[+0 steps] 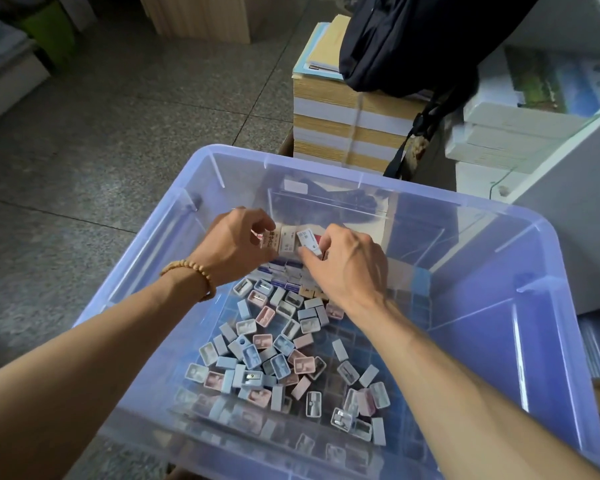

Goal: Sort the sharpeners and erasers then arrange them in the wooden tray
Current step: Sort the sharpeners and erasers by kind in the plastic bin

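Your left hand [234, 242] and right hand [347, 261] pinch a short row of wrapped erasers [290, 241] between them inside the clear plastic bin [499, 282]. Loose pastel sharpeners [278, 355] litter the bin floor near your wrists.

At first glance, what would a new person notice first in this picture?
The big translucent blue bin fills the lower middle, with small pastel sharpeners strewn over its floor. Above them, the left hand and the right hand together hold a short row of wrapped erasers. At upper right, a dark bag hangs over stacked books.
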`<state>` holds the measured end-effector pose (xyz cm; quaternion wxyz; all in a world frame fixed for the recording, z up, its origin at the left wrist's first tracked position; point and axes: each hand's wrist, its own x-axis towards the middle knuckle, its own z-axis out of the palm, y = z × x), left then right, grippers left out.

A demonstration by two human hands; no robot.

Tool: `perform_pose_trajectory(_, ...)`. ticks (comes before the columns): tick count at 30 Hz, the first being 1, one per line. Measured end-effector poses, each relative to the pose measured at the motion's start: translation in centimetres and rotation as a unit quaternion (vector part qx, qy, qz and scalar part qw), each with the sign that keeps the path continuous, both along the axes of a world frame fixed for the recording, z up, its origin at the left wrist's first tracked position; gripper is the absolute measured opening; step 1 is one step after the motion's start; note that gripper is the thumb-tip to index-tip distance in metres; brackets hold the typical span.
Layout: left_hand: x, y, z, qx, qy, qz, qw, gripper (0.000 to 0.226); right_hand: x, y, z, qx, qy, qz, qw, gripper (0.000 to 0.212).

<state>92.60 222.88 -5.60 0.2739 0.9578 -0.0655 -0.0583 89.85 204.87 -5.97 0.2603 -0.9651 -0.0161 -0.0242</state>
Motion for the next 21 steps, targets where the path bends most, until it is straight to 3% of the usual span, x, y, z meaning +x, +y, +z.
perform_pose_trajectory(5,-0.2,-0.4,-0.9,0.042,-0.061,-0.055,0.996,0.045,-1.0,-2.3,-0.6,-0.002,-0.047,0.031,0.998,0.036)
perform_pose_trajectory(8,0.1,-0.6,-1.0,0.055,-0.079,-0.066,0.993,0.045,-1.6,-3.9,-1.0,-0.054,-0.008,0.052,0.997,0.042)
perform_pose_trajectory(14,-0.3,-1.4,-1.0,0.046,-0.111,-0.114,0.986,0.04,-1.2,-3.2,-1.2,-0.022,-0.023,0.044,0.999,0.022)
perform_pose_trajectory(21,-0.5,-1.3,-1.1,0.056,-0.142,-0.112,0.982,0.041,-1.2,-3.1,-1.7,-0.019,-0.023,0.041,0.999,0.022)
